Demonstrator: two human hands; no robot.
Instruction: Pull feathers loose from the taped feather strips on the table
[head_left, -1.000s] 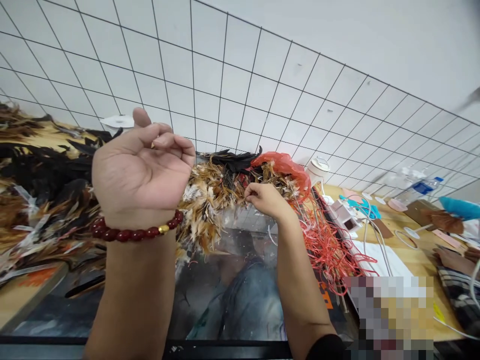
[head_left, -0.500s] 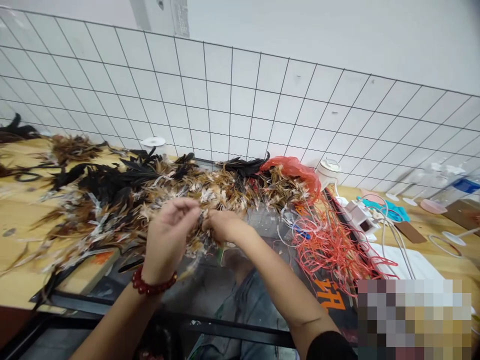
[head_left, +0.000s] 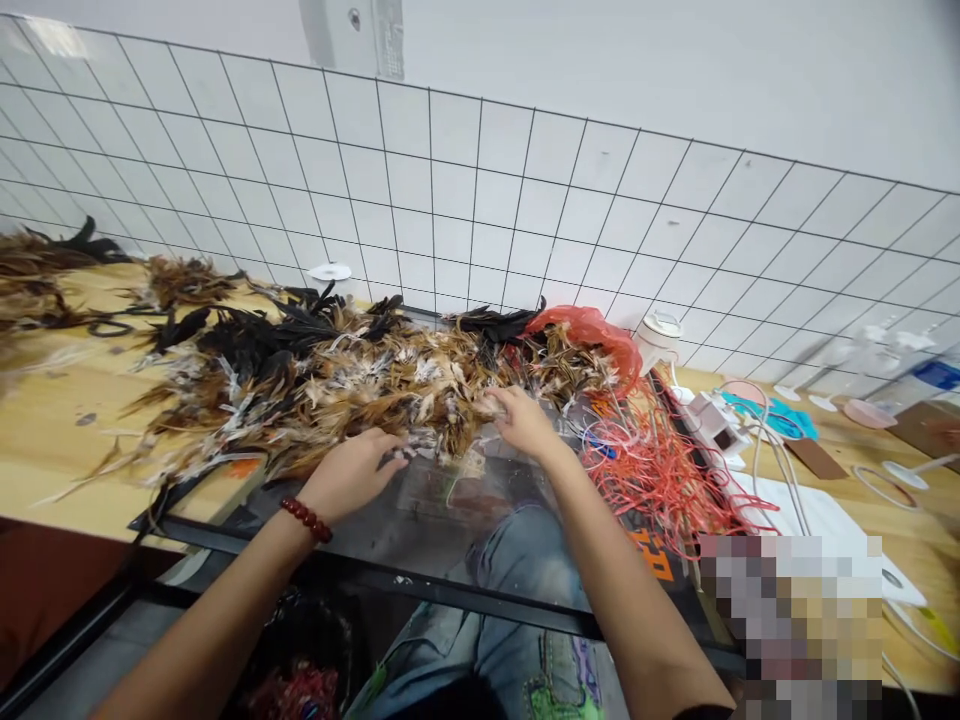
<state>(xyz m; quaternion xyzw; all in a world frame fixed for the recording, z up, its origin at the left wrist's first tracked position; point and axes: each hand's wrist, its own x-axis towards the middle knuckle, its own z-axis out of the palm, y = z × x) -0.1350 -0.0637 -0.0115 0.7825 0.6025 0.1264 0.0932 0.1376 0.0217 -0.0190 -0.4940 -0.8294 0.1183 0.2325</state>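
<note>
My left hand (head_left: 356, 475), with a red bead bracelet (head_left: 306, 518) at the wrist, is low at the front edge of a heap of brown and black feathers (head_left: 397, 375). Its fingers and thumb are curled together around a small whitish bit, too small to name. My right hand (head_left: 525, 425) reaches into the heap's right front, thumb and fingertips closed on some brown feathers (head_left: 454, 425). Beneath both hands is a dark, glossy, see-through work surface (head_left: 420, 550) with a black rim.
A red plastic bag (head_left: 592, 330) lies behind the heap. Tangled red strings (head_left: 667, 480) spread at the right, beside a white power adapter (head_left: 716, 425) with cables. A black wire grid (head_left: 480, 200) stands along the wall. More feathers (head_left: 187, 280) lie at the left on the wooden table (head_left: 67, 430).
My hands have moved apart. My right hand went right, into the feathers; my left hand moved slightly right and lower. The camera view shifted a little.
</note>
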